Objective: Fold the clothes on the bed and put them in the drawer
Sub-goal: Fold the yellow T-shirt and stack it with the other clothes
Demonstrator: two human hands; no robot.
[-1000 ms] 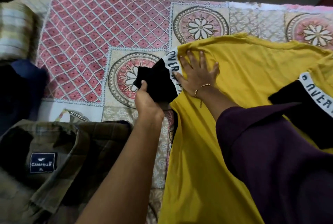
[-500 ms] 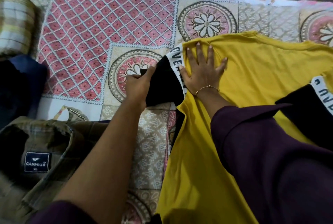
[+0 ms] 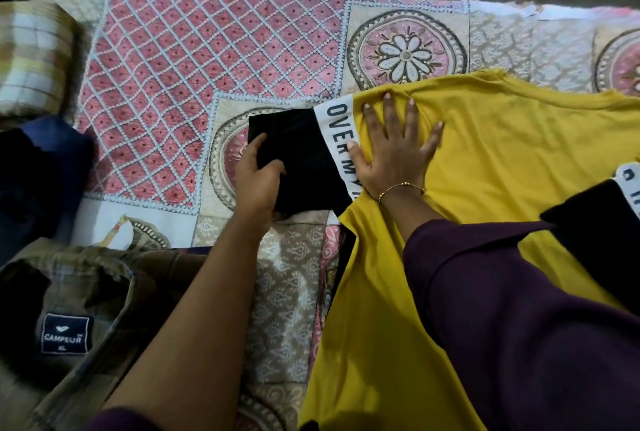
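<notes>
- Nearest, to the left of the yellow T-shirt (image 3: 502, 160): an olive checked shirt (image 3: 86, 292) with a dark label, crumpled and not folded yet. Better to leave alone until the present fold is finished.
- Lying flat on the patterned bedspread (image 3: 180, 77), the yellow T-shirt itself, with its body running toward the near edge. Good to keep smooth, because every wrinkle gets locked into the fold.
- On the T-shirt's shoulder: right hand (image 3: 394, 150), fingers straight and spread, pressing the cloth down. Should hold firm there, as the anchor of the fold line.
- Just left of that shoulder: left hand (image 3: 258, 181), fingers curled around the black sleeve (image 3: 304, 153), below the white band (image 3: 341, 129) with letters. Best to carry the sleeve over onto the yellow body in one flat movement, with the crease beside the right palm.
- Farther left of the T-shirt: a dark blue garment (image 3: 45, 167) and a pale checked cloth (image 3: 34, 60), both waiting.
- No drawer in view.
</notes>
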